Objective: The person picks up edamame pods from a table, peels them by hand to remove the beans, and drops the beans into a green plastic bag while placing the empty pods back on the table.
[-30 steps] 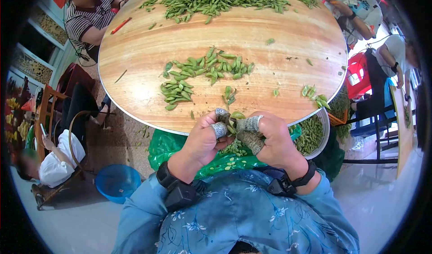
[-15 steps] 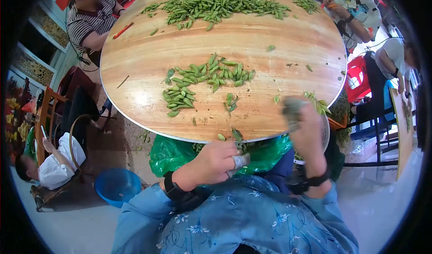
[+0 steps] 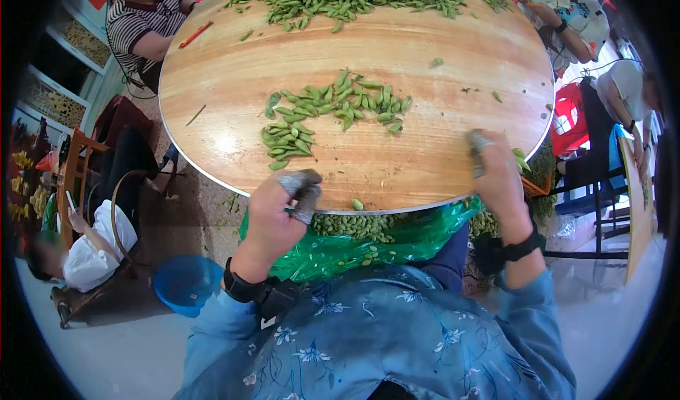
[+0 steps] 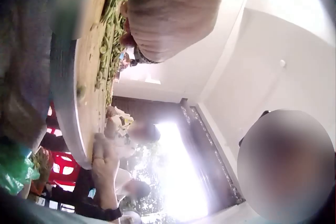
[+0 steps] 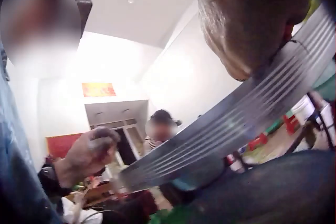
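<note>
Grey wraps cover fingers on both hands. My left hand (image 3: 275, 212) hovers at the table's front edge, fingers bent inward; whether anything is between them cannot be told. Just right of it a single green pod (image 3: 357, 204) lies near the rim. Over the table's right part is my right hand (image 3: 501, 180), palm down and blurred, its fingers loosely extended, beside a few pods (image 3: 521, 160). A loose group of pods (image 3: 287, 143) lies beyond my left hand. The left wrist view shows the right hand (image 4: 105, 163) at the table edge.
A large pod heap (image 3: 354, 0) covers the table's far side. Below the front edge hang a green plastic bag (image 3: 319, 255) and loose beans (image 3: 354, 226). A blue basin (image 3: 187, 285) stands on the floor at left. Several people sit around.
The hands were together at the front edge, then parted; the left moved left and forward, the right moved right over the table. A leafy sprig near the front centre is gone.
</note>
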Available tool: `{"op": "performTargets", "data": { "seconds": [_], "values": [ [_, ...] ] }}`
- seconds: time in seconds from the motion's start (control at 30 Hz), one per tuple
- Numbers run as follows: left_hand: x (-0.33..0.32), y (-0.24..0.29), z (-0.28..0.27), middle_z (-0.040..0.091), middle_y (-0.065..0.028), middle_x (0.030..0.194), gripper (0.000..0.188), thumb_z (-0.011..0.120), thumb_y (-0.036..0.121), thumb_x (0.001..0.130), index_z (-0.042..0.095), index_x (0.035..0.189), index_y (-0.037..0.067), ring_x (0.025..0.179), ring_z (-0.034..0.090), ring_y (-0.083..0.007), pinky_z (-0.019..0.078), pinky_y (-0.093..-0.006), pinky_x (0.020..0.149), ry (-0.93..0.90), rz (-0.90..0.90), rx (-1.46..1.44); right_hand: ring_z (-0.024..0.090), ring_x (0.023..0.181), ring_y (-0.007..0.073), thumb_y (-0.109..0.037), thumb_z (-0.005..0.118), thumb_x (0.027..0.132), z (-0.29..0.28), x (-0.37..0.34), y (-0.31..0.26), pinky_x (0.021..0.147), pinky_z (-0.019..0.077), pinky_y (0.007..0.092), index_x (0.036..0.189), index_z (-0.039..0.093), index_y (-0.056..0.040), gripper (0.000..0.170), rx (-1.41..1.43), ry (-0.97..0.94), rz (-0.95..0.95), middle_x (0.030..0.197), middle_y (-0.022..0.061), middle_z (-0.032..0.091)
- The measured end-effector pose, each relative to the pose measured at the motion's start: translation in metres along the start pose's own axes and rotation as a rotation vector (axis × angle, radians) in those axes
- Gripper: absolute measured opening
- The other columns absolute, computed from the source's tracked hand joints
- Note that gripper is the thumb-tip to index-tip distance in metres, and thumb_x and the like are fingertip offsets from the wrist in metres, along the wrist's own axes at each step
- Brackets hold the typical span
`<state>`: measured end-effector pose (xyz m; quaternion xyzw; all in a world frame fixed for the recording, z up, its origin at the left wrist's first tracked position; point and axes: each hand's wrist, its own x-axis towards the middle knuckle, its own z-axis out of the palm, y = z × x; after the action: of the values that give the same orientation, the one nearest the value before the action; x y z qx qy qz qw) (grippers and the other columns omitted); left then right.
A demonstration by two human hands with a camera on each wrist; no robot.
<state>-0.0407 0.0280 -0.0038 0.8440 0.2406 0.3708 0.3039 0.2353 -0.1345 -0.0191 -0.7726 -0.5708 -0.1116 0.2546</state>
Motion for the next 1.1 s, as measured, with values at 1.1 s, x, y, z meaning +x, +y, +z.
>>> {"op": "performTargets", "data": {
  "seconds": [1.1],
  "values": [
    [0.063,-0.042,-0.012,0.052,-0.0158,0.072,0.015,0.06,0.008,0.066,0.056,0.079,0.001,0.066,0.051,-0.0334,0.0408,-0.037,0.057,-0.247,0.008,0.49,0.055,0.071,0.0254,-0.004,0.06,0.072,0.024,0.002,-0.101,0.062,0.0442,0.0311,0.092,0.056,-0.002,0.021,0.831,-0.271,0.113,0.078,0.013,0.055]
  ]
}}
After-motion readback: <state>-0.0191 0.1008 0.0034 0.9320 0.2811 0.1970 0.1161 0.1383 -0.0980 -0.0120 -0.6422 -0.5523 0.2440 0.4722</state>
